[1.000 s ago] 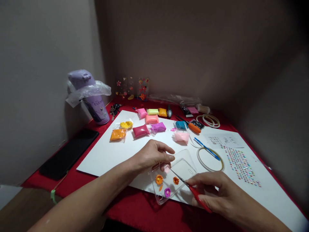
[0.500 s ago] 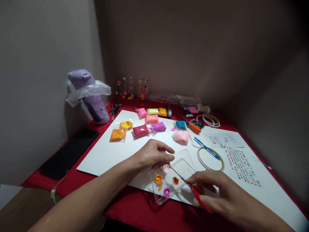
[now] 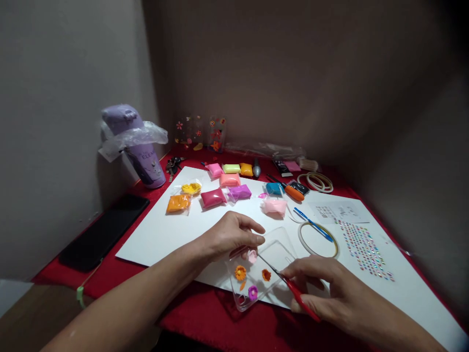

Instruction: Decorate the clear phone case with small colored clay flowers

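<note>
My right hand [image 3: 315, 286] is closed round the red handles of a small pair of scissors [image 3: 301, 299]. Their thin metal tip reaches a pale pink clay flower [image 3: 252, 256] on a clear phone case [image 3: 269, 292]. My left hand [image 3: 234, 237] is at the case's upper left edge, its fingers curled there and partly hidden; thumb and forefinger come close together just above the pale flower. Also on the case are a yellow-orange flower [image 3: 240, 272], a dark orange flower [image 3: 266, 275], a purple flower [image 3: 252, 293] and a small orange piece [image 3: 242, 285].
A white board [image 3: 154, 244] lies on a red cloth [image 3: 198, 320]. Several wrapped clay packets [image 3: 213, 197], a tape roll [image 3: 299, 242], a blue tool [image 3: 311, 224] and gem stickers [image 3: 364, 249] are on it. A phone [image 3: 106, 232] and purple tumbler [image 3: 146, 161] stand left.
My right hand and the scissors have shifted very slightly to the left and up. My left hand and the phone case stay practically in place.
</note>
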Demonstrator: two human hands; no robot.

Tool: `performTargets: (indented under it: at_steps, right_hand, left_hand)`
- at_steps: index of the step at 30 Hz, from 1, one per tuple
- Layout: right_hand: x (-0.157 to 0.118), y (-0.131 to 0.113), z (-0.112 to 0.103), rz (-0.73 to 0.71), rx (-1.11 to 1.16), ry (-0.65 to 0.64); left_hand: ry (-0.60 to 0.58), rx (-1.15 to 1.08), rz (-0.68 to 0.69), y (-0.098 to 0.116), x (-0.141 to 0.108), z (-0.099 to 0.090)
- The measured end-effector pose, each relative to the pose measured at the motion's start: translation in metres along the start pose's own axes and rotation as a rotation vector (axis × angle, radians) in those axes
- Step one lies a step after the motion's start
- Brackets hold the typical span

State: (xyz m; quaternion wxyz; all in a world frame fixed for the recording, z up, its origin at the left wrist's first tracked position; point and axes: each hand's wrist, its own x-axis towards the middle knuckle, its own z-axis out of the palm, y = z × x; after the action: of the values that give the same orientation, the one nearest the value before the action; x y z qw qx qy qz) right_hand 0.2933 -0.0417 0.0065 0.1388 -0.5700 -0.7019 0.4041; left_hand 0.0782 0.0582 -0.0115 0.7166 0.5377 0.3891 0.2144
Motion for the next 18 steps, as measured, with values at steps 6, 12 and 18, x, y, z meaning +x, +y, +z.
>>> performTargets:
  at_steps: [6,12,18]
  right_hand:
    - [0.0012,-0.0016,0.0006,-0.014,-0.015,0.01]
    - [0.0023,-0.0013,0.0002,-0.022,-0.021,0.002]
    - [0.0019,0.0026,0.0017,-0.057,-0.021,0.059]
  left_hand:
    - [0.012,0.012,-0.022,-0.0008,0.0002,0.0009]
    - [0.012,0.011,-0.029,0.0019,-0.0008,0.0035]
    - [-0.002,0.006,-0.022,0.0006,-0.0004,0.0038]
